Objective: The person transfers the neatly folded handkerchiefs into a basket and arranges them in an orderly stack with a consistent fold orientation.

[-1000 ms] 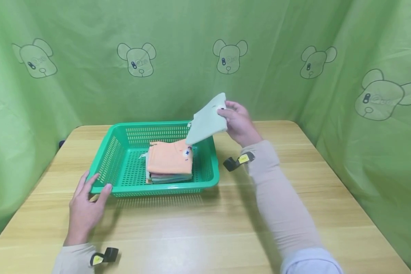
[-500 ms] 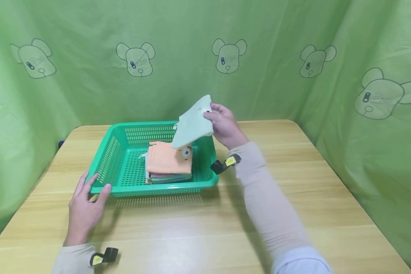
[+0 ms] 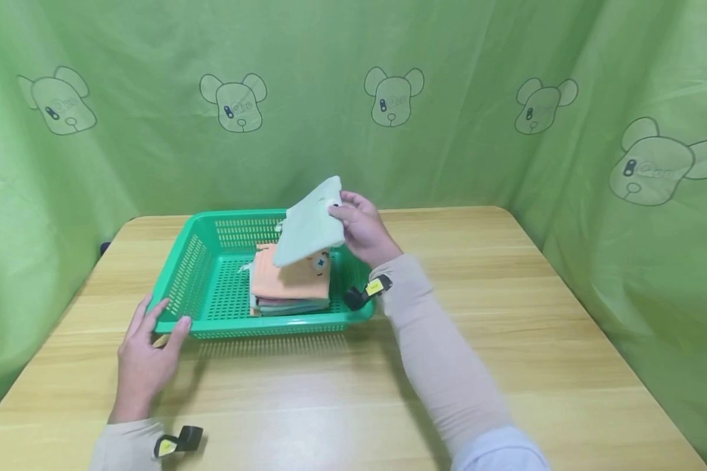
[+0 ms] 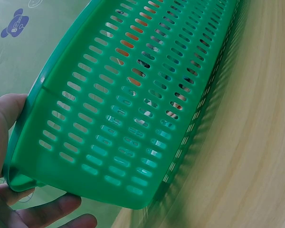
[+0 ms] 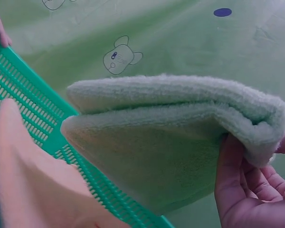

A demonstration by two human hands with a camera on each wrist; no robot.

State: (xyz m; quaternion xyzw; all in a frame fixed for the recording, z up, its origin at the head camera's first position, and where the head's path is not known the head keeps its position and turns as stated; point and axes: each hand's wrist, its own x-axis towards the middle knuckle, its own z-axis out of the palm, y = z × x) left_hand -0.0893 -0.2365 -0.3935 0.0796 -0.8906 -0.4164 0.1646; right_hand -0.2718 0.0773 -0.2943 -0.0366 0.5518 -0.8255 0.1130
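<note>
A wooden table (image 3: 507, 340) carries everything, ringed by a green curtain (image 3: 483, 59) printed with bear faces. On it, directly ahead of the left hand (image 3: 144, 360) and below the right hand (image 3: 362, 229), sits a green slotted basket (image 3: 203, 275).

The left hand rests at the basket's near left corner, fingers spread and fairly straight. Its thumb tip touches the rim, and in the left wrist view the fingers (image 4: 52, 213) lie under and alongside the corner of the basket (image 4: 133, 109) without curling round it.

Inside the basket, just below and to the left of the right hand, lies a stack of folded towels (image 3: 291, 284) with an orange one on top and paler ones beneath.

The right hand is raised over the basket's far right part and pinches a folded pale green towel (image 3: 309, 226) at its upper right edge, thumb on the near face, fingers behind. The towel hangs tilted from that grip, sloping down and leftward away from the hand, its low corner just above the orange stack. From the right wrist camera the green towel (image 5: 180, 137) fills the view, its folded edge held between the fingers (image 5: 237, 190) at lower right.
</note>
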